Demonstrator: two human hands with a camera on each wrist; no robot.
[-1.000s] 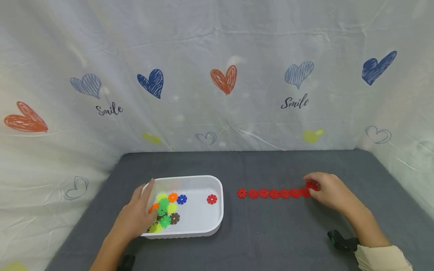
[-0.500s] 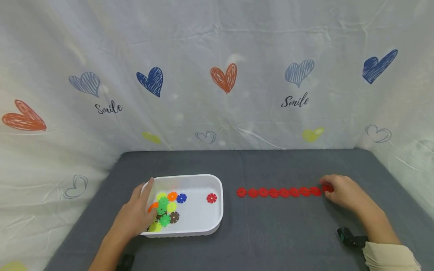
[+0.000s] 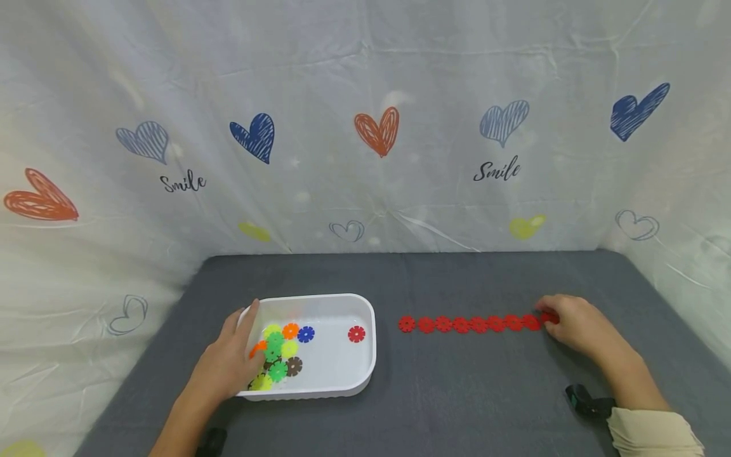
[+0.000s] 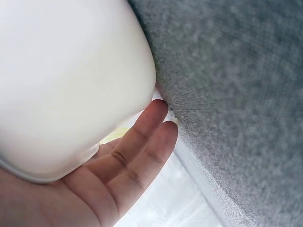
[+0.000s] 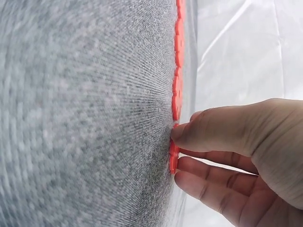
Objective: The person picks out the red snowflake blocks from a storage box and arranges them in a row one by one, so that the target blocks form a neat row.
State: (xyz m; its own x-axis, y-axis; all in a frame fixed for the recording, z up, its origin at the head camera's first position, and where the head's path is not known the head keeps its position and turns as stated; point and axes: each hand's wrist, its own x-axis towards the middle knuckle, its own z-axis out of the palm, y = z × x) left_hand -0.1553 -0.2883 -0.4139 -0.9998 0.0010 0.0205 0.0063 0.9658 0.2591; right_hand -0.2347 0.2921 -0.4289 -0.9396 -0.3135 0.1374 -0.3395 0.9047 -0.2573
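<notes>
My left hand [image 3: 228, 358] holds the left wall of a white plastic tray [image 3: 325, 395], its thumb inside over the pieces. In the left wrist view, two fingers [image 4: 142, 156] lie along the outside of the tray. My right hand [image 3: 579, 322] pinches a red notched snowflake disc [image 5: 173, 161] between thumb and fingers, low over the table. That disc is at the right end of a straight row of red snowflake discs [image 3: 478, 325] lying flat; the fingers partly cover it in the head view.
Inside the tray, green [image 3: 278, 371], yellow, orange, brown and blue discs [image 3: 306, 334] cluster to the left. A single red disc [image 3: 356, 334] lies near the tray's right wall. Grey cloth [image 3: 457, 406] covers the table; a white printed curtain [image 3: 422, 209] hangs behind.
My right hand moved right and left a red disc lying in the row behind it. Lately it shifted slightly left with another red disc, toward the row's end. The left hand stayed put.
</notes>
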